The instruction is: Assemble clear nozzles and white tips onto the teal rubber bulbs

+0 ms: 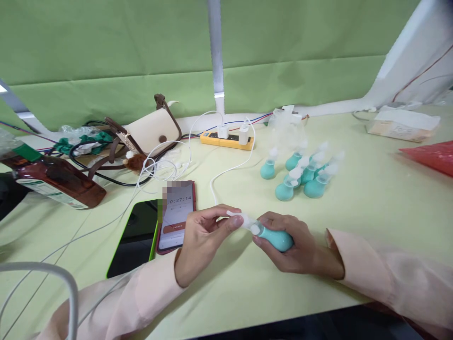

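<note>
Thick cable (73, 297) aside, pinching white tip (249, 222) in left hand (205, 238), cupping teal bulb (281, 240) in right hand (300, 246) (might slip if tugged crooked)

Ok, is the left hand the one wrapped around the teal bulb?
No, the right hand is wrapped around the teal bulb, while the left hand pinches the white nozzle at its end.

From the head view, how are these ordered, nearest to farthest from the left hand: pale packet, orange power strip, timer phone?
1. Timer phone, just to its left.
2. Orange power strip, straight ahead.
3. Pale packet, at the far right.
</note>
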The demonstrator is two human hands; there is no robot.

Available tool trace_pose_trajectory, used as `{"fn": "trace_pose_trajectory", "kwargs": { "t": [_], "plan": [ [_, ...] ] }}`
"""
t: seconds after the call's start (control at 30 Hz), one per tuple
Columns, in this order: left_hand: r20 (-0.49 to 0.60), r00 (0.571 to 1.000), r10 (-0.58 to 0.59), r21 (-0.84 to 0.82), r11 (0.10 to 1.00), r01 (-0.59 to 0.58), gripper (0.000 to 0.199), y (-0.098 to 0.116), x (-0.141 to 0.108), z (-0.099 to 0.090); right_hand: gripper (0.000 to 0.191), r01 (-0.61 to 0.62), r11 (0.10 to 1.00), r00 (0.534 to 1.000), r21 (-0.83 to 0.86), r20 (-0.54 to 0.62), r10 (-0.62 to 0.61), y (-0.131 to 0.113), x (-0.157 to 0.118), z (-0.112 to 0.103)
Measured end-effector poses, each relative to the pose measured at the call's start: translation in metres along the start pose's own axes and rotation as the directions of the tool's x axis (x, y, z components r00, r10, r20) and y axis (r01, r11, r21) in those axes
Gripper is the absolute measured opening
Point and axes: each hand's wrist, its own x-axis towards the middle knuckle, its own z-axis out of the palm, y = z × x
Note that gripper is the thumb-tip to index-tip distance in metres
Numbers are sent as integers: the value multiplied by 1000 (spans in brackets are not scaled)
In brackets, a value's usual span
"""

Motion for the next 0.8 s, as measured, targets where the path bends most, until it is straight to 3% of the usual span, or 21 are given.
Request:
{"fn": "trace_pose_trajectory", "kwargs": {
  "t": [0.13,0.27,0.47,0.63,0.8],
  "plan": [
    [36,997,65,-55,996,-63,4,2,-3,3,30,-149,969,988,198,-14,155,-12,1,-2],
    [37,988,147,-97,985,-143,7,5,-9,7,20,-352,854,936,384,152,317,-21,1,-6],
    [78,979,188,-106,978,-179,13,10,-24,12,19,-556,560,827,615,340,447,-33,0,-9],
    [87,972,219,-82,974,-213,17,9,-30,12,28,-676,196,715,710,568,408,-31,2,-9],
    [131,961,245,-64,969,-238,19,6,-26,10,30,-723,15,645,690,668,370,-28,4,-11]
  ]
}}
